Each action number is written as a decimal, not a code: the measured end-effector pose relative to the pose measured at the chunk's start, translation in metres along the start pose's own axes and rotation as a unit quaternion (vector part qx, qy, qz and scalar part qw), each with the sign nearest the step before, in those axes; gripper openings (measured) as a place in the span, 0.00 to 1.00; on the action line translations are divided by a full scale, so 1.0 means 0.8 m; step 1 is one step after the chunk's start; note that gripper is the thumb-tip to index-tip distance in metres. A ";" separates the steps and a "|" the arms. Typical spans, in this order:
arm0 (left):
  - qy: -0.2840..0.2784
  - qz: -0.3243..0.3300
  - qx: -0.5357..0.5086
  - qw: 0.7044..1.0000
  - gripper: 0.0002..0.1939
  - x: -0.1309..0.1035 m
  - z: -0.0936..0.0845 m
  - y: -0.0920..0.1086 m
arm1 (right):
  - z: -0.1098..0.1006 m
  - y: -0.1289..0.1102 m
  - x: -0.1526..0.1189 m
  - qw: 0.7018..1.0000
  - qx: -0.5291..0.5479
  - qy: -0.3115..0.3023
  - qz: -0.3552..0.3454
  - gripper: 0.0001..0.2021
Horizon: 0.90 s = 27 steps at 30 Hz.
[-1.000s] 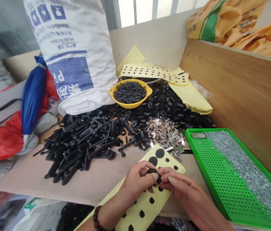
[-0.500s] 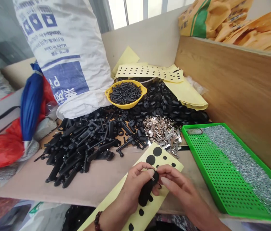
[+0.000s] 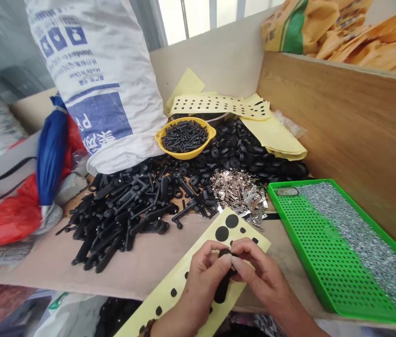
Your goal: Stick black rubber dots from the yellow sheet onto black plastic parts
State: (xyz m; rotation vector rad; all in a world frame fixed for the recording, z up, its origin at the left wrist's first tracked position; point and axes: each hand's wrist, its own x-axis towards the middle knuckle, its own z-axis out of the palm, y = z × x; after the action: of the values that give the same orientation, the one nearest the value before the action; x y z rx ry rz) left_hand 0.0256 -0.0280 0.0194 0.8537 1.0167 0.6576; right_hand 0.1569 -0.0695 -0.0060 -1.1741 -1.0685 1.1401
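My left hand (image 3: 199, 283) is closed around a black elongated plastic part (image 3: 221, 291) with a rounded end. My right hand (image 3: 263, 269) pinches that part's upper end, and both thumbs press there side by side. Fingers cover most of the upper end, so any small piece between them is hidden. Under both hands lies a yellow backing sheet (image 3: 169, 281) with black round and small rounded stickers on it.
Black handle-like parts (image 3: 120, 210) are heaped left, with small metal clips (image 3: 240, 187) right of them. A yellow basket (image 3: 185, 156) holds black screw-like pieces. A green tray (image 3: 319, 262) of small metal pieces stands right, beside a wooden panel (image 3: 345, 126). A white sack (image 3: 113, 70) stands behind.
My right hand has closed in on the part's upper end, its thumb now against the left thumb. The part is turned more upright. The view has shifted slightly.
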 end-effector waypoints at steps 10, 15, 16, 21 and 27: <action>-0.023 -0.044 -0.012 0.999 0.27 -0.002 -0.001 -0.005 | -0.003 0.002 -0.007 0.986 -0.147 -0.013 -0.077 0.09; -0.017 -0.025 0.217 0.976 0.21 -0.043 -0.060 0.043 | -0.017 0.009 0.002 0.971 -0.223 -0.006 -0.083 0.08; 0.001 -0.012 0.302 0.953 0.18 -0.059 -0.081 0.056 | -0.021 0.013 0.007 0.961 -0.262 0.002 -0.093 0.08; 0.211 0.037 0.684 0.697 0.17 -0.128 -0.181 0.081 | -0.031 0.040 0.025 0.851 -0.489 0.016 -0.193 0.09; 0.085 0.310 0.700 0.638 0.14 -0.088 -0.129 0.036 | -0.029 0.054 0.019 0.771 -0.586 -0.014 -0.248 0.11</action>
State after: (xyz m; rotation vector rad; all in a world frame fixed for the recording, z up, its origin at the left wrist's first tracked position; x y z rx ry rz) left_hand -0.0992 -0.0392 0.0479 2.6611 1.3499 0.3874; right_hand 0.1777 -0.0556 -0.0506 -1.6125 -2.0769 -0.0674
